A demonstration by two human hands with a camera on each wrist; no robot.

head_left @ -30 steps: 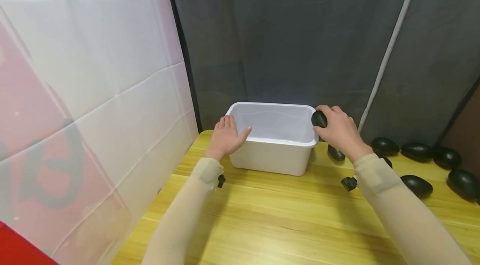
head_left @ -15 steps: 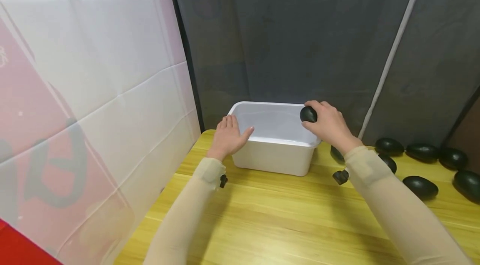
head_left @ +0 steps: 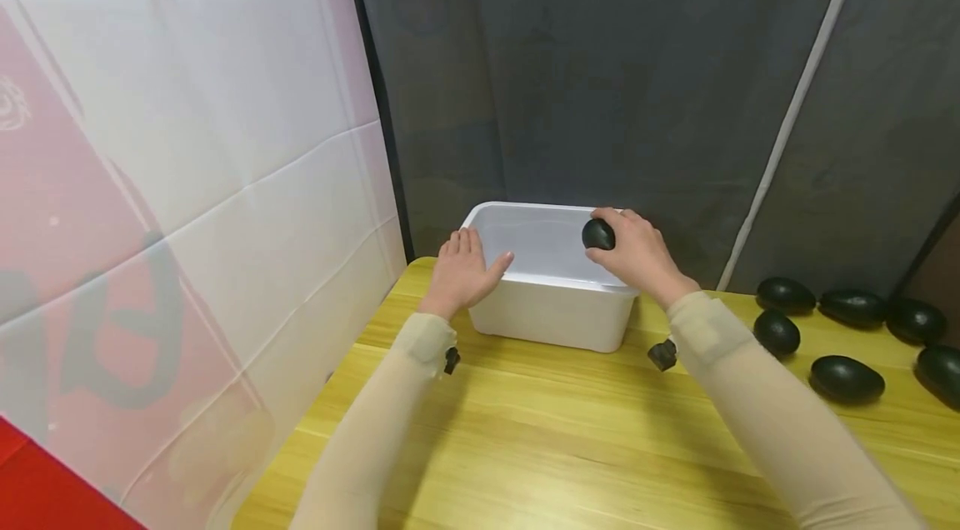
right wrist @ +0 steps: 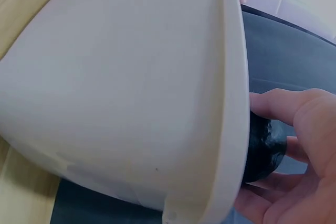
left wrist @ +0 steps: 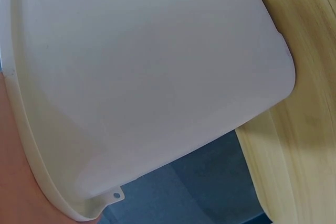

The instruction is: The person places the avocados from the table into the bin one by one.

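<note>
On the yellow wooden bench point(head_left: 570, 430) in front of me sits a white plastic bin point(head_left: 551, 317), pushed back near a dark grey curtain point(head_left: 600, 72). My left hand point(head_left: 461, 276) rests flat against the bin's left wall, fingers point(head_left: 468, 245) straight and relaxed, thumb lying on the rim, steadying it. My right hand point(head_left: 637, 255) reaches over the bin's right rim, its fingers curled round a dark, glossy, egg-shaped object point(head_left: 598, 234) that hangs above the open interior, near the right wall. From the right wrist view, that dark object point(right wrist: 262, 148) sits just inside the rim, gripped in the hand point(right wrist: 299, 150).

Five more of the same dark objects point(head_left: 847, 378) lie loose on the bench to the right, well apart from the bin. A white and pink sheet point(head_left: 187, 180) hangs on the left.

I judge this to be the placing step: the piece is over the bin but not yet let go. The next move calls for lowering it a little and loosening the grip, while the left hand braces the bin.
</note>
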